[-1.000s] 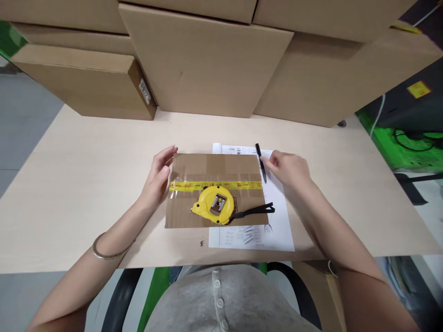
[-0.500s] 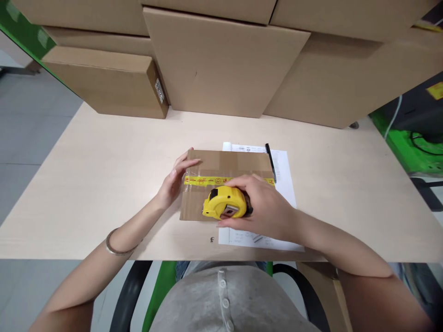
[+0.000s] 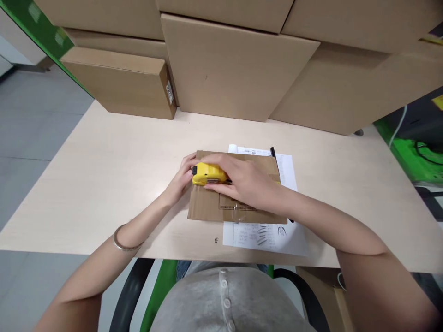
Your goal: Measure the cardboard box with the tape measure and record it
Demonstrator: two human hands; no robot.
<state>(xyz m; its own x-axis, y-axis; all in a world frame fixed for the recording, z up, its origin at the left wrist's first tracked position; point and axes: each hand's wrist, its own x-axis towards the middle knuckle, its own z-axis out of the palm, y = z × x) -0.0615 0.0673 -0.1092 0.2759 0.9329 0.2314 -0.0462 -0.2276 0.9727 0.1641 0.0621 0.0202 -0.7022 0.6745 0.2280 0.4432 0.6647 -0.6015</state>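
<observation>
My right hand (image 3: 242,177) is closed around a yellow tape measure (image 3: 207,174) and lies across the top of a small cardboard box (image 3: 204,205). The tape measure's black-tipped front end is at the box's left edge, beside my left hand (image 3: 182,177). That left hand grips the box's left side, its fingertips partly hidden behind the tape measure. No pulled-out blade can be made out. Most of the box's yellow tape strip is covered by my right hand. Under the box lies a printed paper sheet (image 3: 265,240) with handwritten marks, and a black pen (image 3: 273,152) pokes out behind the box.
Large cardboard boxes (image 3: 235,69) stand along the back of the pale table (image 3: 114,184). A flatter carton (image 3: 117,87) with a label stands at the back left. Black equipment with a cable (image 3: 398,127) is beyond the right edge. Chair armrests (image 3: 133,290) flank my body.
My right hand has carried the tape measure left and away from me, to the box's left edge beside my left hand. The box's near printed side now shows more. The view has shifted slightly.
</observation>
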